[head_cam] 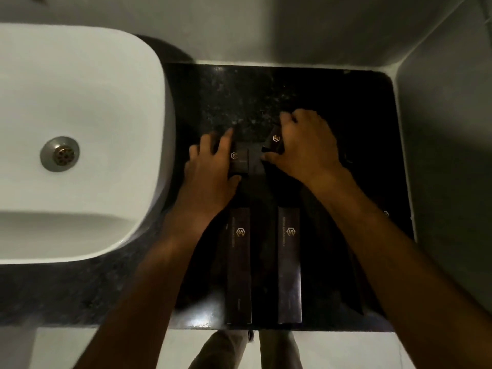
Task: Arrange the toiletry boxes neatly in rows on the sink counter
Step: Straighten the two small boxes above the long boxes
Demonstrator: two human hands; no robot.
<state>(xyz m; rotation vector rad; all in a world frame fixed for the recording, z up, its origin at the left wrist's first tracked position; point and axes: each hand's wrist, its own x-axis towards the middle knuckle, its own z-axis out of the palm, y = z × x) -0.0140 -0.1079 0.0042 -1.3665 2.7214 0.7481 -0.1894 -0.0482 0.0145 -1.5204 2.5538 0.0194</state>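
Several black toiletry boxes with gold hexagon logos lie on the dark granite counter (239, 94). Two long boxes lie side by side near the front edge, one on the left (238, 265) and one on the right (289, 265). Beyond them, a small square box (243, 159) sits between my hands. My left hand (210, 166) grips its left side, thumb on the near edge. My right hand (306, 145) rests on a tilted small box (275, 141), thumb touching the square box. More dark boxes to the right are hard to make out.
A white basin (80, 102) with a metal drain (60, 153) fills the left. White walls close the counter at the back and right (439, 129). Bare speckled counter lies behind my hands. The floor and my legs show below the front edge.
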